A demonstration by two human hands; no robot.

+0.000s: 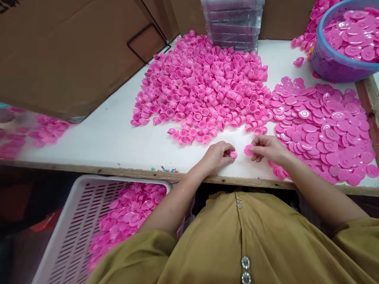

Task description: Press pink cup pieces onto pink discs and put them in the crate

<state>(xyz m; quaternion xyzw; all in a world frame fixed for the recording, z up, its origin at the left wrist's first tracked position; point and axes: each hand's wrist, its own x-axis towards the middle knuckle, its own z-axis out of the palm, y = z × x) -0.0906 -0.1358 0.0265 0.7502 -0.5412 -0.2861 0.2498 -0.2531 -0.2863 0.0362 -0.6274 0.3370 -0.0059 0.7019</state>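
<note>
- Carton (74, 51) at left, on the table (100, 138).
- Crate (63, 232) of pink pieces below the table's edge.
- Cup heap (204, 86), middle, before clear boxes (232, 23).
- Disc heap (325, 126), right, partly behind the right forearm; basket (331, 65) beyond.
- Left hand (220, 155): fingers nearly closed, pinching a cup (233, 155).
- Right hand (266, 149): fingers curled, thumb pinching a disc (248, 150) beside the cup.

Left hand (219, 156): is pinching, thumb against fingertips, back of hand showing
Right hand (268, 149): is pinching between thumb and fingers, lower fingers curling loosely
Spacing: both hands are facing each other, near, not touching, as I'm seeing it
Left forearm (177, 197): is slanting forward and inward, bare
Right forearm (321, 183): is slanting inward too, bare
</note>
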